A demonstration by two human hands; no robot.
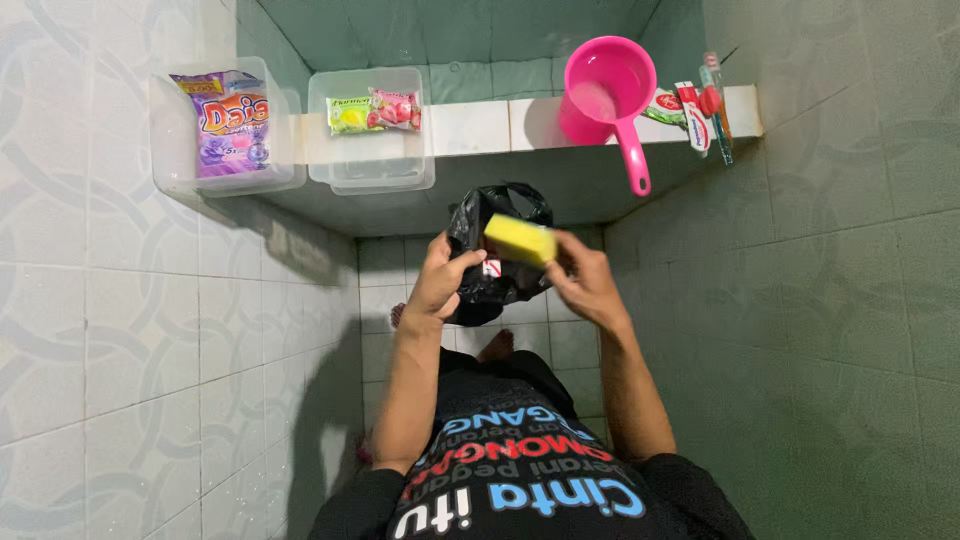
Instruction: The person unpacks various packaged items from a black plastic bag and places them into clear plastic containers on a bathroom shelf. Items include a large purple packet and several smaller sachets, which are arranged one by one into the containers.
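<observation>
A tiled ledge (470,127) runs across the top of the view along a water basin, carrying two clear plastic tubs, the left tub (225,170) holding a purple detergent sachet (232,122) and the second tub (372,165) with small green and pink packets (375,111) lying on it; further right stand a pink water dipper (607,92), handle hanging over the edge, and a toothpaste tube and toothbrush (706,110). Below the ledge, over the tiled floor (385,300), the person holds a black plastic bag (497,262) in mid-air between both hands. The left hand (440,280) is closed on the bag's left side, pinching the crumpled plastic. The right hand (585,283) grips a yellow sponge (520,240) by its right end with the fingertips, just at the bag's mouth and touching or nearly touching the plastic. The sponge is a flat block whose long axis runs left to right with a slight downward tilt to the right; its free end points toward the upper left, at the left hand's side of the bag. The risks, as I judge them: the fingertip hold covers only one end, so the sponge could slip and drop to the wet-looking floor; the thin bag, held at one side only, could sag shut or slide out of the left hand's pinch.
</observation>
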